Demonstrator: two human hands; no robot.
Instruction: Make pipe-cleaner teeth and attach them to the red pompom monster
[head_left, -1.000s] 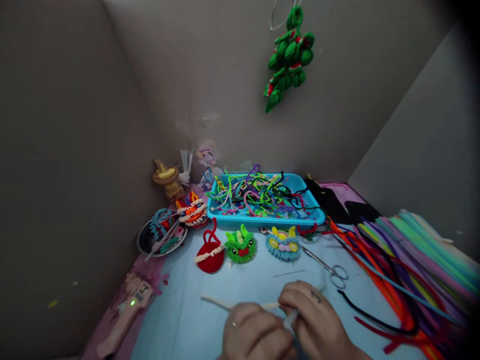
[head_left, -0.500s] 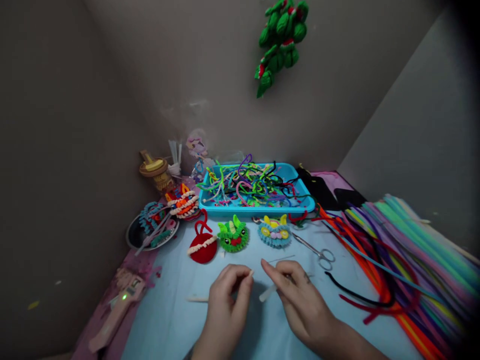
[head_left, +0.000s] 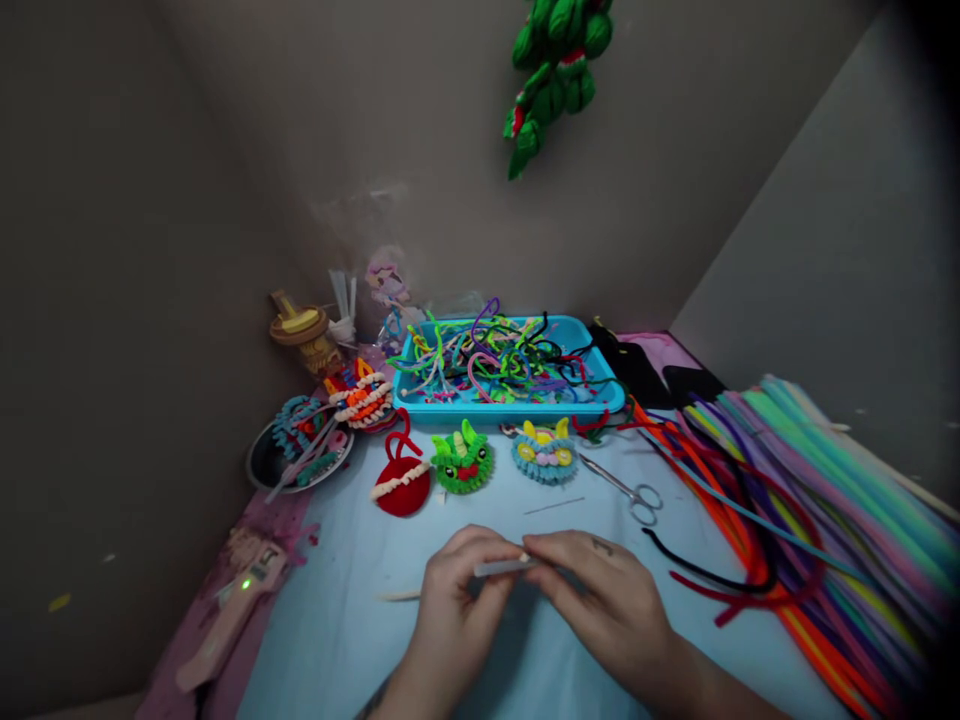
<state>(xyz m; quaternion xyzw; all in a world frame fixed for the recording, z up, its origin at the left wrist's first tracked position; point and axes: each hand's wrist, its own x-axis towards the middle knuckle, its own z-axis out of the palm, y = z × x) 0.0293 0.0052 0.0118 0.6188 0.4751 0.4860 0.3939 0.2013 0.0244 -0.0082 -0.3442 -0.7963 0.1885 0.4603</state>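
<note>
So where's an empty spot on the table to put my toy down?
The blue mat is bare left of the left hand, up to the glue gun. A narrow strip lies between both hands and the red ornament. The right side is crowded with pipe cleaners; scissors lie there.

Honestly nothing readable anywhere here. There's a small dark mark on the back of the right hand, but it's too blurry to make out as a letter or sign. The pink tool at the near left has a green light and some markings, also too small to read.
</note>
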